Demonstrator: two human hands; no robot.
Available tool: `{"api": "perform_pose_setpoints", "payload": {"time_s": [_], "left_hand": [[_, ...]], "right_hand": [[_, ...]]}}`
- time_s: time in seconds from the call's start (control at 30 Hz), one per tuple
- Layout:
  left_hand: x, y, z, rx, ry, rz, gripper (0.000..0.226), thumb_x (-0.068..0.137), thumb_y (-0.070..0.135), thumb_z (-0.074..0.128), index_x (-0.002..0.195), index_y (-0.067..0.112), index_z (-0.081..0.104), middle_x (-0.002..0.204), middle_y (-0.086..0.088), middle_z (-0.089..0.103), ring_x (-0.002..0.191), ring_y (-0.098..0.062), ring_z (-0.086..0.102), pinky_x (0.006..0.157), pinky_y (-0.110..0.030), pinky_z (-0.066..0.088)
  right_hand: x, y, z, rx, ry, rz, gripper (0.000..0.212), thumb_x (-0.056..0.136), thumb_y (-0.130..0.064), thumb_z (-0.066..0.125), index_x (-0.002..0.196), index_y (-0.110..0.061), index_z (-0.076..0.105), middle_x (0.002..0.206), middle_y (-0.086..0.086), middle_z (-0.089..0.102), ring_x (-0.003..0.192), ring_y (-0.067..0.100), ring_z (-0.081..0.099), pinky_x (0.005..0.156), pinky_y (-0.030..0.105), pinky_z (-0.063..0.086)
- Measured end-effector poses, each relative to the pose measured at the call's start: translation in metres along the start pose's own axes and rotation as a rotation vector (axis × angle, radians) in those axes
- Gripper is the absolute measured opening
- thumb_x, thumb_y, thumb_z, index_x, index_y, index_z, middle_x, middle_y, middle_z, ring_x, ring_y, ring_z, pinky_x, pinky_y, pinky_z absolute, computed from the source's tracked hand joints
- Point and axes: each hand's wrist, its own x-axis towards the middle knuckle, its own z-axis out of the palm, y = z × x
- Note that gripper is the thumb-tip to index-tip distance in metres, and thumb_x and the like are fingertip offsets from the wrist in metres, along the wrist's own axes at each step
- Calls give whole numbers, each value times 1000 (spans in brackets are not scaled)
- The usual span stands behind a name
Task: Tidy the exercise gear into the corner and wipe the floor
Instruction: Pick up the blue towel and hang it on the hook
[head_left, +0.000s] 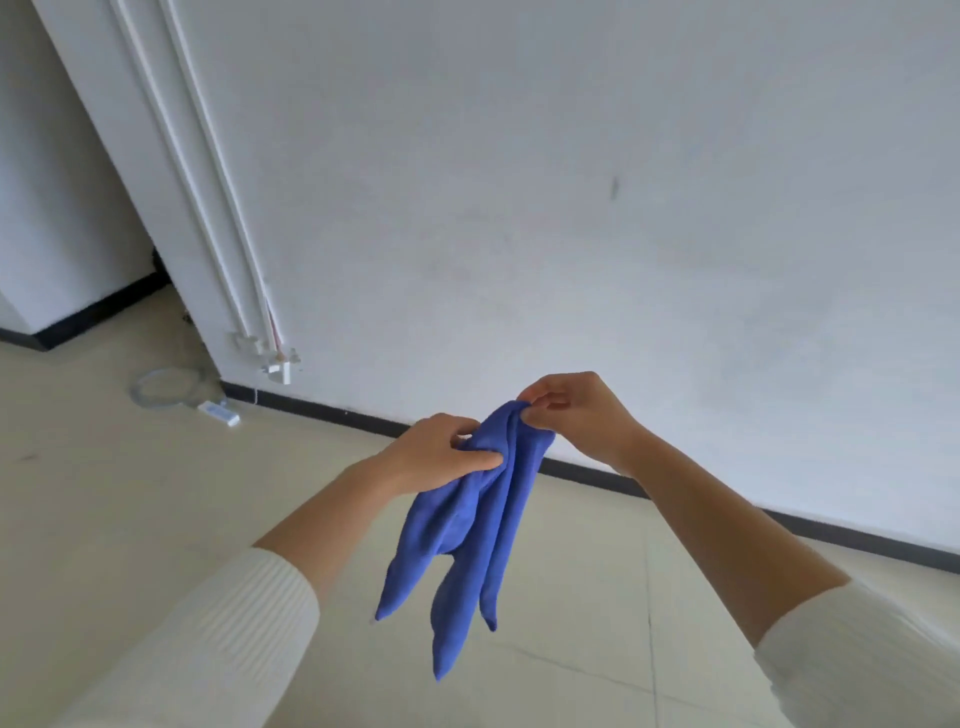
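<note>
A blue cloth (467, 540) hangs in the air in front of me, its loose folds drooping toward the floor. My left hand (441, 452) grips the cloth near its top, thumb pressed over the fabric. Slightly higher and to the right, my right hand (576, 415) pinches the cloth's top edge between thumb and fingertips. No exercise gear is in view.
A white wall (571, 208) with a black skirting board (597, 473) runs across ahead. White pipes (208, 182) run down the wall at the left. A white power strip (219, 413) and a coiled cable (166, 387) lie on the beige tiled floor (130, 493).
</note>
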Motion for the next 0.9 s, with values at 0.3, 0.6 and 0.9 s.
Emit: {"api": "perform_pose_setpoints", "payload": {"time_s": [0.3,0.6,0.9], "left_hand": [[89,200,98,-89,138,260,28,93,28,50,74,9,56,64,6,51,61,-11,46,60,-23,36],[151,392,235,-344,99,439,24,91,24,52,74,7,56,67,4,52,65,-10,50,66,-25,42],[220,532,360,-508,68,422,25,88,32,56,73,11,56,66,0,51,63,-14,50,60,-27,41]], "right_hand": [[-91,65,-202,370,273,65,51,62,4,71,111,-10,63,105,15,66,90,28,66,88,44,52],[-195,157,-341,296,418,254,21,81,-15,66,102,-13,71,102,3,72,103,20,65,92,39,49],[-254,215,-445,221,747,325,21,72,-24,66,70,-5,60,63,1,51,60,16,47,60,32,41]]}}
